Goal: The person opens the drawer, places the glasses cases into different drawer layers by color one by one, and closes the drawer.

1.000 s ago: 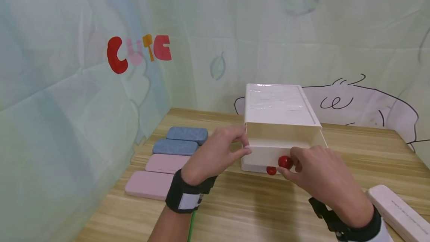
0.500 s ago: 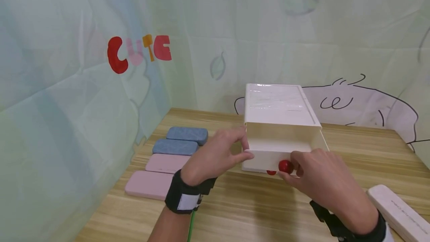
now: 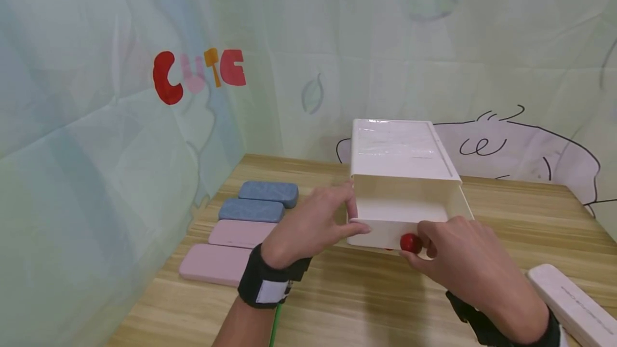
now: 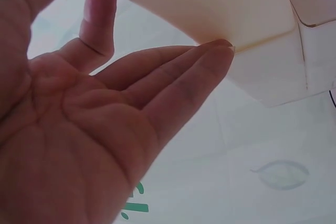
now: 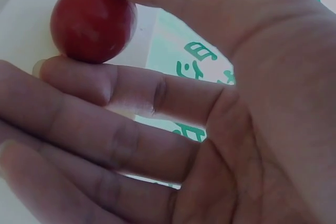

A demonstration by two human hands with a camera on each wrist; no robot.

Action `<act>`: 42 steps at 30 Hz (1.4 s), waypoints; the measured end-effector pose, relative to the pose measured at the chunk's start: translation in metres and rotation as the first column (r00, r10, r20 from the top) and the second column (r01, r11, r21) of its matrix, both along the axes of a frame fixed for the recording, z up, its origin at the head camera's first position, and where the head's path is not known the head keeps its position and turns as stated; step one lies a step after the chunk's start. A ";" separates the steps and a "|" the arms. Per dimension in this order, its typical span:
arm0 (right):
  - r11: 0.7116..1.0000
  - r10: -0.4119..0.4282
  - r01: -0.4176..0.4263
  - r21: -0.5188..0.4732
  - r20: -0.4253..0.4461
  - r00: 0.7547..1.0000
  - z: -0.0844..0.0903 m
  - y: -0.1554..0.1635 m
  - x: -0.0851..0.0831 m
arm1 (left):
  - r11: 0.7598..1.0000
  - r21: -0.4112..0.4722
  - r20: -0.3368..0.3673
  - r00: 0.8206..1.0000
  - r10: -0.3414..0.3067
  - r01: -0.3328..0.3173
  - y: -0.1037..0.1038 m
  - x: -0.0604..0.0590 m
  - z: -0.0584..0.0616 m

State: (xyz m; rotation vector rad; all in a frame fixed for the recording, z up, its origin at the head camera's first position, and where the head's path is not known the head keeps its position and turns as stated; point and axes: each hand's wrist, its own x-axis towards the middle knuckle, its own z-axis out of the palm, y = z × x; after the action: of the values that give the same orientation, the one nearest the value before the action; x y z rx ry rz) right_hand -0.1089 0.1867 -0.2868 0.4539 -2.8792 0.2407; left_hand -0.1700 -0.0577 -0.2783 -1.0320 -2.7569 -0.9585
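A white drawer box (image 3: pixel 402 146) stands on the wooden table, its upper drawer (image 3: pixel 378 234) pulled forward with the bare interior showing. My right hand (image 3: pixel 463 258) pinches the round red knob (image 3: pixel 409 242) on the drawer front between thumb and index finger. The right wrist view shows that knob (image 5: pixel 94 22) up close, the other fingers curled below. My left hand (image 3: pixel 313 224) holds the drawer's left front corner, thumb on the front and fingers along the side. From the left wrist, fingertips (image 4: pixel 218 51) meet the white side wall. A second red knob beneath is nearly hidden by the drawer.
Two blue cases (image 3: pixel 268 191) and two pink cases (image 3: pixel 214 264) lie in a row at the left of the table. A pale case with lettering (image 3: pixel 571 301) lies at the right front. A printed curtain (image 3: pixel 308 58) hangs behind and to the left.
The upper drawer has slid farther out toward me, its knob pinched in my right hand. The lower knob has become mostly covered. My left thumb has moved slightly forward with the drawer front.
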 end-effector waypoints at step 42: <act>0.999 -0.027 0.024 0.034 0.065 0.998 0.001 -0.001 0.011 | 0.999 0.021 0.024 0.999 0.032 -0.032 0.002 0.006 -0.002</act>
State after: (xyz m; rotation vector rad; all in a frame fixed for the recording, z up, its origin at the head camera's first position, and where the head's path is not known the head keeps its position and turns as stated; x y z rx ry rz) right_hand -0.0978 0.1855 -0.2855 0.4225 -2.9552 0.2071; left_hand -0.1640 -0.0557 -0.2803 -0.9765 -2.7669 -1.0008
